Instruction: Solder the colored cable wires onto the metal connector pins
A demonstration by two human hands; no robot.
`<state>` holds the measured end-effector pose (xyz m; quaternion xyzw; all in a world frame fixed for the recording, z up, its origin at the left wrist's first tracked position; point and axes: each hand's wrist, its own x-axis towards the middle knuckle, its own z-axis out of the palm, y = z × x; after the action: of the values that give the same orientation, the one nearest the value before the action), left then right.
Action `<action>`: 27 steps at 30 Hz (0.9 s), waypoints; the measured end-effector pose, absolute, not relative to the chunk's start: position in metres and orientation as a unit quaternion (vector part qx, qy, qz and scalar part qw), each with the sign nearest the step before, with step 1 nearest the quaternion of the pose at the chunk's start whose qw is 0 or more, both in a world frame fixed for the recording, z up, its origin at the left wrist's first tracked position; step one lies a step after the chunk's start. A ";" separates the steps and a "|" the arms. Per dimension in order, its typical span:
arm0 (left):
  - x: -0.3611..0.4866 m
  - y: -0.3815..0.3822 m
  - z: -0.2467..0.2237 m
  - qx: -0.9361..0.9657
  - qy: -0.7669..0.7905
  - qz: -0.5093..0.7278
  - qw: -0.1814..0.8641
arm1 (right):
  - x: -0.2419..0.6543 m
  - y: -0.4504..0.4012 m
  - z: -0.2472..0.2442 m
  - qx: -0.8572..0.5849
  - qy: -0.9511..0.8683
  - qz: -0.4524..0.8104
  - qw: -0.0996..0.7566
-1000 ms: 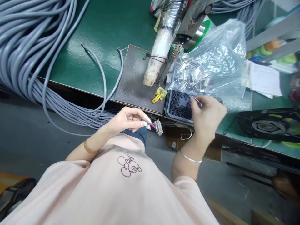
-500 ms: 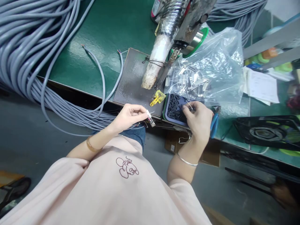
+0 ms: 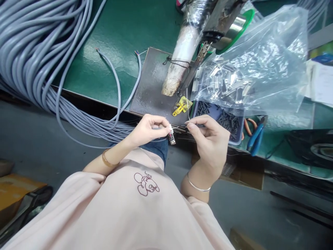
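My left hand (image 3: 152, 129) is closed in a pinch on a small metal connector (image 3: 172, 139) with a white part at its upper end. The connector points down past the table's front edge. My right hand (image 3: 209, 137) pinches a thin solder wire (image 3: 187, 104), which rises behind the fingers toward a green-rimmed spool (image 3: 240, 29). The wire's short free end reaches left, close to the connector; whether they touch I cannot tell. Beyond both hands, a soldering iron (image 3: 191, 71) is fixed pointing down beside a white wrapped tube (image 3: 178, 66).
A dark plate (image 3: 148, 88) lies under the iron, with a yellow clip (image 3: 179, 108) on it. Behind my right hand are a tray (image 3: 235, 141) of small black sleeves, a plastic bag (image 3: 281, 45) of metal parts and blue-handled pliers (image 3: 256, 137). Grey cable coils (image 3: 39, 45) fill the left.
My right hand has moved left from over the tray to beside the connector, drawing the wire with it. My left hand still grips the connector. The view has shifted slightly.
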<state>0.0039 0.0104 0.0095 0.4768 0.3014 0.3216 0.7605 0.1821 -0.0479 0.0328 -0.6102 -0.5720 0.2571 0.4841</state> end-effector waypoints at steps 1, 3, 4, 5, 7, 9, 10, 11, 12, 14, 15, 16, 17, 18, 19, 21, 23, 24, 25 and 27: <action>0.004 0.010 0.010 0.480 0.296 0.321 0.761 | 0.183 -0.047 0.032 -0.606 -0.577 0.265 0.479; 0.003 0.010 0.010 0.491 0.291 0.320 0.757 | 0.184 -0.047 0.033 -0.601 -0.590 0.277 0.462; 0.002 0.010 0.009 0.496 0.289 0.320 0.754 | 0.185 -0.047 0.034 -0.601 -0.597 0.281 0.451; 0.002 0.010 0.008 0.500 0.288 0.319 0.752 | 0.186 -0.048 0.036 -0.600 -0.604 0.285 0.440; 0.002 0.010 0.005 0.504 0.285 0.319 0.750 | 0.188 -0.048 0.038 -0.598 -0.617 0.293 0.420; 0.002 0.011 0.003 0.505 0.278 0.318 0.753 | 0.188 -0.049 0.041 -0.593 -0.630 0.294 0.407; 0.002 0.011 0.003 0.503 0.274 0.318 0.756 | 0.188 -0.049 0.042 -0.590 -0.635 0.291 0.405; 0.001 0.010 0.002 0.501 0.270 0.318 0.759 | 0.187 -0.049 0.042 -0.588 -0.639 0.288 0.404; 0.001 0.010 0.002 0.498 0.266 0.318 0.762 | 0.186 -0.049 0.042 -0.588 -0.640 0.285 0.404; 0.000 0.010 0.002 0.493 0.256 0.313 0.770 | 0.184 -0.050 0.042 -0.590 -0.636 0.279 0.412; 0.000 0.010 0.002 0.491 0.250 0.307 0.776 | 0.183 -0.051 0.041 -0.593 -0.632 0.277 0.415; -0.001 0.010 0.002 0.489 0.243 0.302 0.782 | 0.182 -0.051 0.041 -0.596 -0.626 0.275 0.420; -0.001 0.009 0.003 0.485 0.236 0.296 0.788 | 0.181 -0.052 0.040 -0.599 -0.621 0.274 0.425; -0.002 0.009 0.003 0.483 0.230 0.290 0.794 | 0.180 -0.052 0.040 -0.599 -0.617 0.273 0.432; -0.003 0.009 0.003 0.482 0.227 0.284 0.797 | 0.180 -0.052 0.040 -0.597 -0.614 0.272 0.439; -0.004 0.008 0.002 0.487 0.224 0.271 0.800 | 0.180 -0.051 0.041 -0.588 -0.616 0.270 0.449; -0.005 0.006 0.001 0.494 0.220 0.260 0.800 | 0.180 -0.050 0.043 -0.573 -0.640 0.284 0.427; -0.005 0.006 0.001 0.497 0.217 0.253 0.801 | 0.180 -0.050 0.044 -0.562 -0.659 0.296 0.404; -0.005 0.005 0.000 0.498 0.212 0.245 0.804 | 0.180 -0.050 0.045 -0.547 -0.680 0.308 0.380; -0.004 0.004 -0.003 0.493 0.200 0.231 0.814 | 0.178 -0.050 0.047 -0.521 -0.716 0.315 0.342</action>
<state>-0.0039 0.0042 -0.0026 0.4934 0.2005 0.2313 0.8142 0.1785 -0.0498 0.0470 -0.5206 -0.7160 0.3150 0.3421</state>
